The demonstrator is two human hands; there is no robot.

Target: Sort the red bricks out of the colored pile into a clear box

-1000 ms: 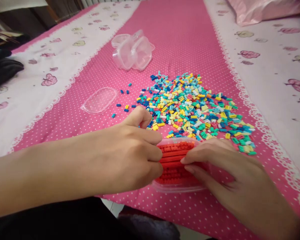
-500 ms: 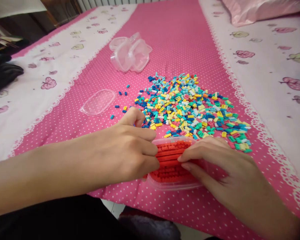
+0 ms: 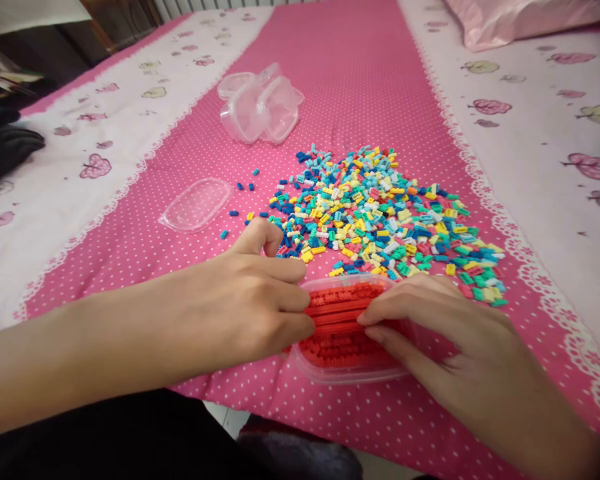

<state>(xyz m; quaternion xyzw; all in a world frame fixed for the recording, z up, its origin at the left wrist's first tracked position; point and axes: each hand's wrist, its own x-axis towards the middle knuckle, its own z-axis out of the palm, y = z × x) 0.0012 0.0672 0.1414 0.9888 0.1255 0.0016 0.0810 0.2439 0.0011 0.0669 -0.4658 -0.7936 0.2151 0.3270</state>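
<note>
A clear plastic container (image 3: 353, 377) sits near the bed's front edge, packed with rows of red toy building bricks (image 3: 335, 350). Across its middle runs a strip of red bricks (image 3: 335, 321) between my two hands. My left hand (image 3: 260, 300) is closed at the container's left side, its fingers curled at the strip's left end; the fingertips are hidden. On the right, thumb and forefinger of my right hand (image 3: 430, 327) pinch the strip's other end. Just beyond lies a heap of loose bricks (image 3: 370, 207) in blue, yellow, green, white and pink.
A clear lid (image 3: 197, 205) lies flat left of the heap, with a few stray blue bricks (image 3: 234, 213) beside it. Farther back, several clear containers (image 3: 260, 107) are piled together. A pink pillow (image 3: 525, 23) rests at the far right on the pink dotted bedsheet (image 3: 350, 60).
My left hand has shifted very slightly left. My right hand keeps its pinch inside the container, and the heap looks the same.
</note>
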